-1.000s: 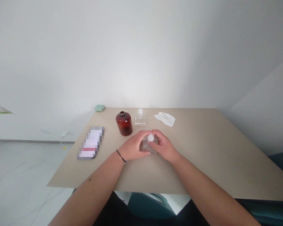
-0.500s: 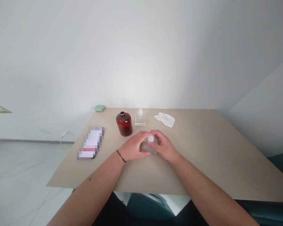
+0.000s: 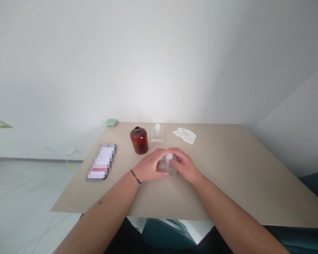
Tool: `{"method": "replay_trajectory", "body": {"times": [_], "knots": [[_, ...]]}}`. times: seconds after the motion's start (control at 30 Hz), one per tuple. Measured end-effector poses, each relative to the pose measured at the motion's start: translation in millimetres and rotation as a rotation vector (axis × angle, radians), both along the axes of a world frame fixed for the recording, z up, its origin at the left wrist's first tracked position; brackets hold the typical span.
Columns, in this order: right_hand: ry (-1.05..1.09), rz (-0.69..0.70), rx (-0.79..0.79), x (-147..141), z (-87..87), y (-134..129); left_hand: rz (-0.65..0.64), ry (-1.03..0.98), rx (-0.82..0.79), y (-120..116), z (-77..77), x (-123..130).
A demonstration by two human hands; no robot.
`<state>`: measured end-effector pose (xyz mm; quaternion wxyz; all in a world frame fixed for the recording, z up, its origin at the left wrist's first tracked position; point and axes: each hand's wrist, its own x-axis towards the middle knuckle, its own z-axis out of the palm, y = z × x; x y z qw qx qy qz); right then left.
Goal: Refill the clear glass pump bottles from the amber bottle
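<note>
A clear bottle with a whitish cap [image 3: 168,166] stands on the beige table [image 3: 228,169] in front of me. My left hand [image 3: 151,165] wraps round its left side, thumb toward the near edge. From the right, my right hand [image 3: 184,164] has its thumb and fingers at the cap and upper side of the bottle. Behind my left hand is a dark red-brown bottle [image 3: 140,141] with an open neck. A square clear bottle with a white top [image 3: 157,134] stands beside it, farther back.
A crumpled white tissue [image 3: 185,135] lies at the back. A phone [image 3: 102,162] with a blurred screen rests on the left side, and a small green case [image 3: 111,122] sits at the back left corner. The wall rises behind the table.
My right thumb has shifted slightly at the cap. The whole view has moved very slightly; both hands remain on the clear bottle.
</note>
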<state>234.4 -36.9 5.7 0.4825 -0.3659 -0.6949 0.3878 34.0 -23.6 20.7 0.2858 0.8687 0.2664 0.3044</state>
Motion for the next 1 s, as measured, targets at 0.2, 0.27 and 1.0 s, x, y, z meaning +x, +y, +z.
{"method": "replay_trajectory", "body": {"times": [0.2,0.27,1.0], "knots": [[0.010,-0.018,-0.058,0.1,-2.4,0.2,-0.001,0.001,-0.017,0.0,0.3,-0.1],[0.011,0.006,-0.012,0.8,-1.9,0.4,-0.004,-0.006,-0.017,0.1,0.1,-0.1],[0.003,0.007,-0.010,4.0,-1.5,0.0,-0.008,-0.011,-0.030,-1.3,2.8,1.1]]}}
